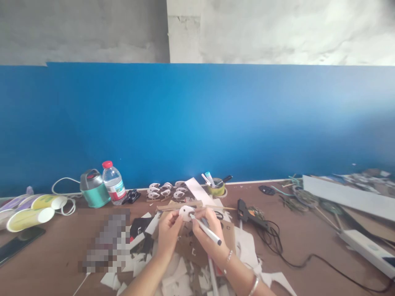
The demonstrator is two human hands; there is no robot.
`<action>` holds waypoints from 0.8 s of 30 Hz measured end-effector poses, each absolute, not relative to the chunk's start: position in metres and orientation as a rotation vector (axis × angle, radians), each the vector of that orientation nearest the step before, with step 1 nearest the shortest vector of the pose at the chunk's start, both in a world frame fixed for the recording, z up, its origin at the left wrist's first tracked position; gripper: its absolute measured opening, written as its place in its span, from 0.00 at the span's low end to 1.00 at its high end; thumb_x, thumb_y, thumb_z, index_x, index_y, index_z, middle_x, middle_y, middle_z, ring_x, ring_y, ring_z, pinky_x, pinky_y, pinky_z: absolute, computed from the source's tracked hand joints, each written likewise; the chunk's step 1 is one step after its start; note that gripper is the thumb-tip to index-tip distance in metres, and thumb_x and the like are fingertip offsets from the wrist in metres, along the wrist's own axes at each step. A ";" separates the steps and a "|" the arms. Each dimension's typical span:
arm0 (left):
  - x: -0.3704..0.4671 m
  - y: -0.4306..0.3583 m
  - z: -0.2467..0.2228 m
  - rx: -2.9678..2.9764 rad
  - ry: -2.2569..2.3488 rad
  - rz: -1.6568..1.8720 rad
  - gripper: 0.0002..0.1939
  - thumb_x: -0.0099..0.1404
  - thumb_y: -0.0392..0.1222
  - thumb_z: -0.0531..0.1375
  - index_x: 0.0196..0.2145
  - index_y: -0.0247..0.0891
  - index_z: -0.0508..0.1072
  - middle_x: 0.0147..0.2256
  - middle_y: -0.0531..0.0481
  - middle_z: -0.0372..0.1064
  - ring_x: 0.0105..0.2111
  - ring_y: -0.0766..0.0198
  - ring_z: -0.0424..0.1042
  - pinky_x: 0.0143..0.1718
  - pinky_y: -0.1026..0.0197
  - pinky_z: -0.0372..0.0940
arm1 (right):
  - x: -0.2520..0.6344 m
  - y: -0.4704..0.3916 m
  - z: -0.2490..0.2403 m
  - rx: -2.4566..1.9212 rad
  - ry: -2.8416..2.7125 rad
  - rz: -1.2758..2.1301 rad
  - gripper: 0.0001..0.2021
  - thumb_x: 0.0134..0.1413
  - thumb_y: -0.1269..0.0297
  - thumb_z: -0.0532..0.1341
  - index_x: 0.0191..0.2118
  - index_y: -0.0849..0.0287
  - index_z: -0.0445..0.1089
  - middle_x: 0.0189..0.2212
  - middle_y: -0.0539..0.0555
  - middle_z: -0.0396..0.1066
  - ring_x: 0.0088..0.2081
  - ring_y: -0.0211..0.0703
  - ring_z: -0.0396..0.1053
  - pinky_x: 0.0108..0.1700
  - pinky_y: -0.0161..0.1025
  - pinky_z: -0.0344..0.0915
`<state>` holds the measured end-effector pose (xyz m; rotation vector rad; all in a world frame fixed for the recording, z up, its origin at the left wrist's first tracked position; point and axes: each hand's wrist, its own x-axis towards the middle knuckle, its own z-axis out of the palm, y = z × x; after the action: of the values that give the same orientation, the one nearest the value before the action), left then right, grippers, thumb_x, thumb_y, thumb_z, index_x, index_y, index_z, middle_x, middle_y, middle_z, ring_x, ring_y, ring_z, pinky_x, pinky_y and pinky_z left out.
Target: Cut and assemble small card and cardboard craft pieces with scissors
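My left hand [170,231] pinches the left edge of a small white cutout [185,213] with dark markings. A white marker [208,231] with a dark end is gripped in my right hand [207,231], its tip at the right side of the cutout. Beneath both hands lie brown cardboard [228,238] and many white paper scraps [177,279]. Similar white cutouts with dark marks [166,192] stand in rows behind my left hand.
To the left are a bottle [114,185], a teal container [95,195], paper cups [31,219] and a phone [20,244]. A glue gun [251,216] with a black cord sits right of my hands. Tape [217,189] holding pens is behind; a white power strip [367,250] lies far right.
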<state>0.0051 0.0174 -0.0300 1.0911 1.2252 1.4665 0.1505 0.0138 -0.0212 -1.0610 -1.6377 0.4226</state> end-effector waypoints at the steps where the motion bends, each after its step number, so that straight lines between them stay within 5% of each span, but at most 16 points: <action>1: 0.005 0.017 -0.030 1.094 1.224 1.469 0.16 0.55 0.52 0.64 0.35 0.36 0.76 0.34 0.45 0.77 0.35 0.55 0.74 0.36 0.60 0.67 | 0.151 0.014 -0.021 -1.059 -1.641 0.419 0.06 0.48 0.74 0.56 0.30 0.54 0.62 0.34 0.53 0.70 0.40 0.47 0.68 0.43 0.43 0.64; 24: 0.007 0.014 -0.024 1.104 1.231 1.494 0.17 0.53 0.53 0.64 0.34 0.36 0.77 0.31 0.45 0.77 0.33 0.55 0.74 0.34 0.60 0.67 | 0.149 0.013 -0.016 -1.085 -1.670 0.372 0.06 0.48 0.74 0.57 0.27 0.54 0.61 0.31 0.52 0.69 0.38 0.46 0.68 0.42 0.42 0.64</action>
<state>0.0070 0.0139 -0.0240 1.1037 1.2312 1.4940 0.1493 0.0131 -0.0156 -1.0852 -1.6704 0.3717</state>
